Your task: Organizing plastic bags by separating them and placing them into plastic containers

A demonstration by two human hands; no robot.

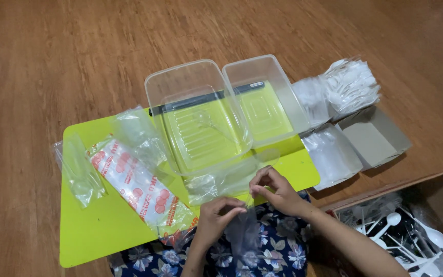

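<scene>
My left hand [215,218] and my right hand [277,191] pinch the top of a small clear plastic bag [244,233] that hangs over my lap at the near edge of a lime-green board [98,225]. The fingertips of both hands are close together on the bag's mouth. Just beyond them lies a clear film with a clear plastic spoon [221,180] in it. Two clear rectangular plastic containers [198,120] [265,97] stand on the board behind that.
A pack of bags with red print [139,184] and loose clear bags [78,169] lie on the board's left. Packs of wrapped white cutlery [352,84], a grey cardboard box [373,136] and a box of white spoons [406,231] sit to the right on the wooden floor.
</scene>
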